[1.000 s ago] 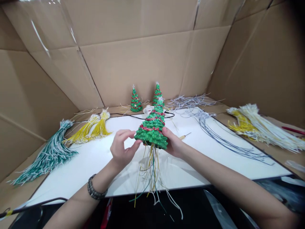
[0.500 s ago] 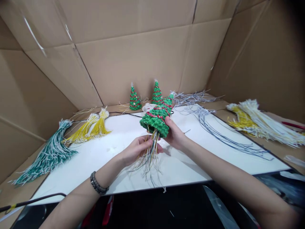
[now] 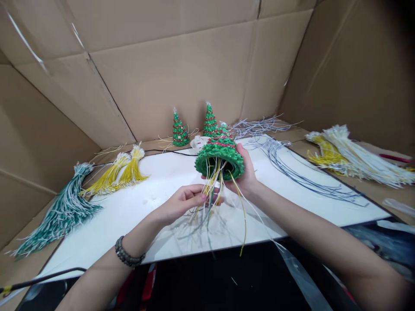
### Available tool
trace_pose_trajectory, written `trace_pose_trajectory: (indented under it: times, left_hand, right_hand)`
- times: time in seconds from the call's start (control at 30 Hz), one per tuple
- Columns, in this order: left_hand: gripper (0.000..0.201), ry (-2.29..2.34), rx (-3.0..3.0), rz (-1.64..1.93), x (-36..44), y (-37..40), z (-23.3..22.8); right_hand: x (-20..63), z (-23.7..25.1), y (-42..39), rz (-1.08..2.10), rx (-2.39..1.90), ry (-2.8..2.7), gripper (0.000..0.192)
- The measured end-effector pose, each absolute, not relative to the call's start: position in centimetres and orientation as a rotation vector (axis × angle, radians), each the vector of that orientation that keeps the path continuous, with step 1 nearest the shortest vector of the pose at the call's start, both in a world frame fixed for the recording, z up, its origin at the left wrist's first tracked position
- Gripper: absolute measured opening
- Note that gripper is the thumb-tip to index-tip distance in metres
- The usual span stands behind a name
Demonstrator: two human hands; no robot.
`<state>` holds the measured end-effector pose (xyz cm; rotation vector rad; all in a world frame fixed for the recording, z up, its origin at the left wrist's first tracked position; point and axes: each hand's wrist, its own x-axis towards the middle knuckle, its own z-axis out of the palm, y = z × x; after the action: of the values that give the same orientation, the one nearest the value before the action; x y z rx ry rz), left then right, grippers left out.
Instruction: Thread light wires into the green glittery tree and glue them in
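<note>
My right hand [image 3: 245,175] holds a green beaded Christmas tree [image 3: 219,151] with red trim, tipped back so that its hollow underside faces me. A bunch of yellow, white and green wires [image 3: 214,196] hangs out of that opening. My left hand [image 3: 181,202] pinches these wires just below the tree. Both hands are over the white board [image 3: 129,207].
Two small finished trees [image 3: 179,130] [image 3: 210,121] stand at the back by the cardboard wall. Wire bundles lie around: green-white [image 3: 58,214] and yellow [image 3: 119,170] at the left, grey [image 3: 292,166] and yellow-white [image 3: 350,157] at the right. A black cable [image 3: 168,152] crosses the board's far edge.
The tree was tipped from upright to base-toward-me. My left hand dropped from the tree's side to the hanging wires and closed on them.
</note>
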<state>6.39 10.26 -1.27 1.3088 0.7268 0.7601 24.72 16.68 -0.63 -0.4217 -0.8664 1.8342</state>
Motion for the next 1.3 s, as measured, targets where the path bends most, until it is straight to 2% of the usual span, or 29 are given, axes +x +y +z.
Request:
trace_pose_trajectory:
  times: [0.17, 0.33, 0.7, 0.9, 1.1, 1.3]
  left_hand:
    - [0.038, 0.855, 1.172, 0.958, 6.9, 10.6, -1.9]
    - [0.041, 0.974, 1.150, 1.030, 7.2, 10.8, -2.4]
    - [0.042, 1.003, 1.183, 1.000, 7.4, 10.5, -1.8]
    - [0.037, 0.962, 1.209, 0.969, 7.1, 10.6, -1.9]
    - [0.033, 0.966, 1.155, 0.948, 7.4, 10.4, -1.5]
    - [0.040, 1.038, 1.195, 0.901, 7.5, 10.1, -1.3]
  right_hand:
    - [24.4, -1.0, 16.8, 1.774, -0.423, -0.841, 0.047]
    - [24.2, -1.2, 16.8, 1.746, -0.443, -0.914, 0.047]
    - [24.2, -1.3, 16.6, 1.755, -0.455, -0.931, 0.044]
    - [24.3, -1.4, 16.5, 1.742, -0.450, -0.994, 0.048]
    - [24.2, -1.7, 16.8, 1.717, -0.436, -0.989, 0.042]
    - [24.2, -1.7, 16.8, 1.706, -0.451, -0.991, 0.041]
